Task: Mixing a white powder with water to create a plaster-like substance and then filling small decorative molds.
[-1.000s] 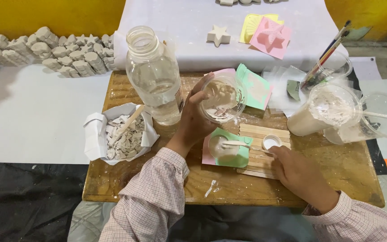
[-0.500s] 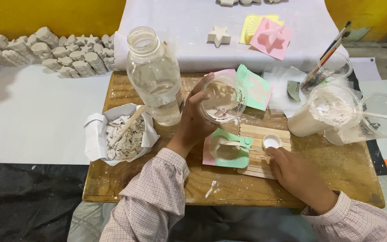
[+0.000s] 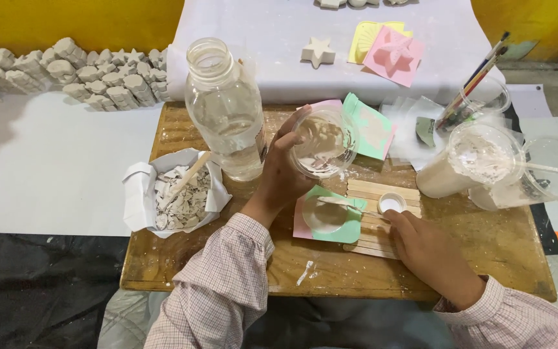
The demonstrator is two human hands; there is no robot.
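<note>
My left hand (image 3: 279,178) is wrapped around a clear plastic cup (image 3: 323,143), fingers curled on its wall, the cup tipped on its side over the wooden board (image 3: 182,271). Pale residue clings inside it. Just below sits a green mould (image 3: 330,220) with a round cavity showing white fill, resting partly on a row of flat wooden sticks (image 3: 382,223).

My right hand (image 3: 431,252) lies on those sticks; its fingers appear to pinch a thin stick (image 3: 347,204) that reaches into the mould, though the grip itself is hard to make out. A small white cap (image 3: 392,202) sits beside the fingertips.

Judgement: to pour well, I keep the cup's lip directly over the cavity, tilt slowly, and steady the mould so it stays flat.

Nearby: a large clear bottle (image 3: 226,110) stands touching the left hand's back; a paper tray of broken plaster (image 3: 179,194) lies to the left.
</note>
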